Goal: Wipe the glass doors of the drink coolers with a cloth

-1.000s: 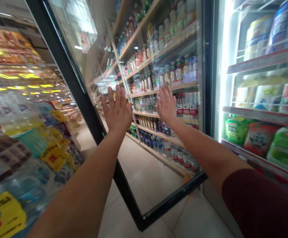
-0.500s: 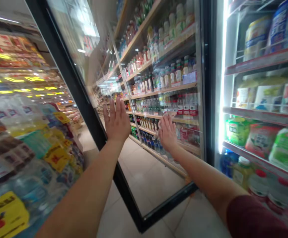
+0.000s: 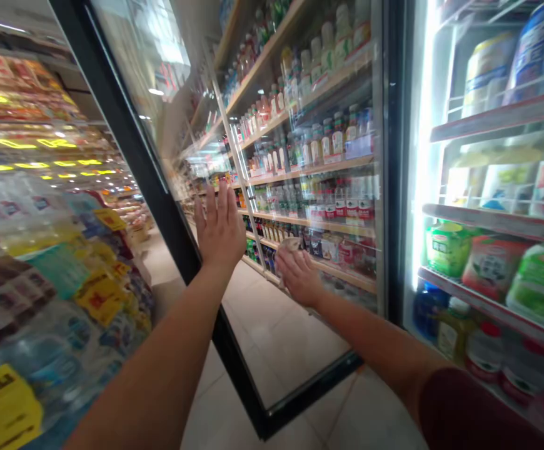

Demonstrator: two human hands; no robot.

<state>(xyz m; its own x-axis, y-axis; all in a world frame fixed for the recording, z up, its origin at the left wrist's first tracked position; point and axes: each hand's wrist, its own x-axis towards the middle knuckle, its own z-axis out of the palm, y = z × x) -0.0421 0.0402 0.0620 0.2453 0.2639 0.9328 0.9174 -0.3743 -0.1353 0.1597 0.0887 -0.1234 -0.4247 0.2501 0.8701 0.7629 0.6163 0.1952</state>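
A glass cooler door (image 3: 281,356) with a black frame stands swung out in front of me. My left hand (image 3: 220,228) lies flat on the pane near its left frame edge, fingers stretched upward, with nothing in it. Lower and to the right, my right hand (image 3: 300,275) presses a crumpled pale cloth (image 3: 291,245) against the glass. Most of the cloth is hidden under the palm and fingers. Shelves of bottles (image 3: 332,137) show in the pane.
To the right is the lit cooler, its shelves (image 3: 497,215) holding cans, pouches and bottles (image 3: 448,328). Stacked bottle packs (image 3: 56,356) with yellow price signs (image 3: 7,403) stand close on the left. Pale floor tiles (image 3: 206,400) run beneath the door.
My right hand has moved down and to the left across the glass with the cloth. My left hand stays flat in the same place on the door.
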